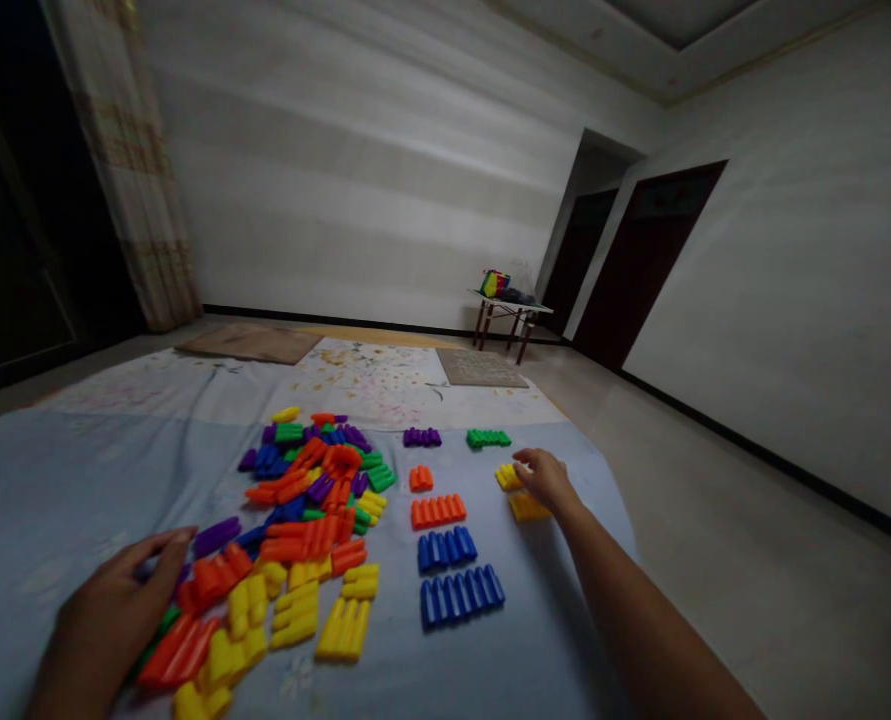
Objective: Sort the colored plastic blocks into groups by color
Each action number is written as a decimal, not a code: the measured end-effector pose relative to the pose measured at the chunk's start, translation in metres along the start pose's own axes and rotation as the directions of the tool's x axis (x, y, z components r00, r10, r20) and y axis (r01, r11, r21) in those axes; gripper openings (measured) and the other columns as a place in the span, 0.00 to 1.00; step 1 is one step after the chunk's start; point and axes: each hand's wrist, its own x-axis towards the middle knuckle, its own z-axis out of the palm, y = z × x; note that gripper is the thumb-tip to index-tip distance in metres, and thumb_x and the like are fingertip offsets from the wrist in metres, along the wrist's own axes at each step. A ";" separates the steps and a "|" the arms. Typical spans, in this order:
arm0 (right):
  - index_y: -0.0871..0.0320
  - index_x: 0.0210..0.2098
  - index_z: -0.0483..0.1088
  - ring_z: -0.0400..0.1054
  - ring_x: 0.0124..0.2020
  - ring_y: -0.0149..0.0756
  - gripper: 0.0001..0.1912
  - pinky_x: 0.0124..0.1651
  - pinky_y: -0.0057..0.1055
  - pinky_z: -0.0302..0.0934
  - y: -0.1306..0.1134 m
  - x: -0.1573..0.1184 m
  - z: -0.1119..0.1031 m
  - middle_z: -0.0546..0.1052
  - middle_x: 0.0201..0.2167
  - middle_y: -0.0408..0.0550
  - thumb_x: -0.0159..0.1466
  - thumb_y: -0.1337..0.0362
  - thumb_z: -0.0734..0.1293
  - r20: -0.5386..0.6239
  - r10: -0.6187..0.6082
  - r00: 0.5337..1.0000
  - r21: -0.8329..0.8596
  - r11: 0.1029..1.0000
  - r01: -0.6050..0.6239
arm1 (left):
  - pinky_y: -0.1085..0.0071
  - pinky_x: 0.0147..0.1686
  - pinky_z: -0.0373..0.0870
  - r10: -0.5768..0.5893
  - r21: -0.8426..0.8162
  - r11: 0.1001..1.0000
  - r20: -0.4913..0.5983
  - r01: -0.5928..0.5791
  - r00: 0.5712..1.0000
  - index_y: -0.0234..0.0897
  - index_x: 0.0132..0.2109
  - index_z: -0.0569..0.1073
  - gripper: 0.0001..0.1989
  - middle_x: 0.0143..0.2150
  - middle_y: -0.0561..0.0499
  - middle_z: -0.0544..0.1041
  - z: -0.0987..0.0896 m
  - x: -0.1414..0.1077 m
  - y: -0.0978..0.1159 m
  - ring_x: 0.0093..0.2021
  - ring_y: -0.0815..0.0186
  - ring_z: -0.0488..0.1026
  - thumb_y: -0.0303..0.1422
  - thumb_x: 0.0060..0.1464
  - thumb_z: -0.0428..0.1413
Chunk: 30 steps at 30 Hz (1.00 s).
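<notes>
My left hand (119, 610) is at the left edge of a heap of coloured plastic pieces (302, 540), its thumb and fingers near a purple piece (217, 537); what they hold, if anything, is hidden. On the right, my right hand (541, 474) has its fingertips at a small yellow group (507, 477), above another yellow group (529, 507). Between the hands lie separate rows: purple (422, 437), a short orange one (420, 479), a longer orange one (438, 511), and two blue ones (447, 549) (462, 597). A green row (488, 438) lies beyond my right hand.
A pale blue and white flowered cloth (370, 395) lies under the pieces. Two flat boards, one brown (254, 343) and one patterned (481, 367), rest at its far edge. Farther back stands a small table (516, 303) with a colourful bag (494, 283) on it.
</notes>
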 end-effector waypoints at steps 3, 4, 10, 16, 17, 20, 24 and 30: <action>0.60 0.44 0.72 0.67 0.43 0.38 0.14 0.49 0.35 0.56 -0.027 -0.010 0.002 0.75 0.43 0.52 0.62 0.63 0.60 -0.005 -0.124 0.992 0.078 0.989 0.124 | 0.69 0.42 0.69 0.006 -0.072 0.997 0.066 -0.001 0.998 0.38 0.40 0.76 0.20 0.43 0.49 0.79 -0.017 -0.010 0.022 0.40 0.62 0.74 0.45 0.49 0.47; 0.59 0.44 0.72 0.68 0.42 0.36 0.14 0.49 0.33 0.57 -0.040 -0.016 0.004 0.75 0.43 0.51 0.62 0.63 0.60 0.002 -0.175 0.985 0.107 0.979 0.173 | 0.69 0.44 0.68 0.006 -0.084 0.997 0.074 0.001 0.997 0.37 0.41 0.76 0.21 0.43 0.47 0.78 -0.020 -0.013 0.026 0.42 0.61 0.74 0.45 0.49 0.47; 0.55 0.44 0.72 0.66 0.45 0.37 0.12 0.49 0.34 0.56 -0.131 -0.073 0.016 0.75 0.42 0.49 0.60 0.64 0.64 0.112 -0.565 0.817 0.344 0.794 0.502 | 0.68 0.46 0.67 0.005 -0.120 0.993 0.073 0.004 0.997 0.36 0.41 0.75 0.22 0.43 0.45 0.78 -0.023 -0.020 0.034 0.44 0.60 0.73 0.46 0.50 0.45; 0.54 0.46 0.71 0.65 0.46 0.40 0.17 0.49 0.33 0.56 -0.172 -0.102 0.028 0.74 0.44 0.49 0.57 0.69 0.66 0.321 -0.735 0.598 0.327 0.678 0.658 | 0.68 0.47 0.67 0.025 -0.139 0.990 0.035 -0.020 0.999 0.37 0.39 0.75 0.21 0.43 0.46 0.78 -0.022 -0.019 0.033 0.44 0.60 0.74 0.45 0.49 0.46; 0.54 0.45 0.71 0.65 0.45 0.40 0.17 0.48 0.32 0.57 -0.173 -0.102 0.031 0.74 0.43 0.49 0.56 0.69 0.66 0.340 -0.733 0.589 0.315 0.679 0.663 | 0.68 0.46 0.68 0.028 -0.140 0.990 0.031 -0.023 0.999 0.37 0.39 0.75 0.21 0.43 0.46 0.78 -0.022 -0.019 0.034 0.44 0.60 0.74 0.45 0.49 0.46; 0.56 0.44 0.72 0.67 0.42 0.39 0.13 0.44 0.29 0.58 -0.170 -0.101 0.037 0.74 0.41 0.50 0.59 0.65 0.64 0.350 -0.716 0.605 0.310 0.697 0.646 | 0.68 0.45 0.68 0.035 -0.141 0.990 0.022 -0.031 0.999 0.37 0.38 0.75 0.21 0.42 0.46 0.79 -0.024 -0.020 0.037 0.43 0.60 0.74 0.45 0.48 0.46; 0.55 0.45 0.71 0.68 0.40 0.38 0.15 0.42 0.29 0.59 -0.166 -0.103 0.039 0.74 0.40 0.51 0.61 0.57 0.63 0.298 -0.654 0.695 0.281 0.756 0.591 | 0.69 0.45 0.68 0.040 -0.135 0.990 0.018 -0.037 0.999 0.37 0.38 0.75 0.21 0.42 0.46 0.79 -0.026 -0.021 0.041 0.43 0.60 0.74 0.45 0.48 0.45; 0.55 0.44 0.72 0.69 0.38 0.41 0.15 0.40 0.32 0.60 -0.166 -0.106 0.034 0.75 0.38 0.52 0.58 0.58 0.65 0.339 -0.602 0.723 0.175 0.796 0.580 | 0.70 0.39 0.69 0.011 -0.087 0.996 0.065 -0.005 0.998 0.38 0.40 0.76 0.21 0.43 0.50 0.78 -0.026 -0.016 0.033 0.39 0.61 0.74 0.46 0.48 0.47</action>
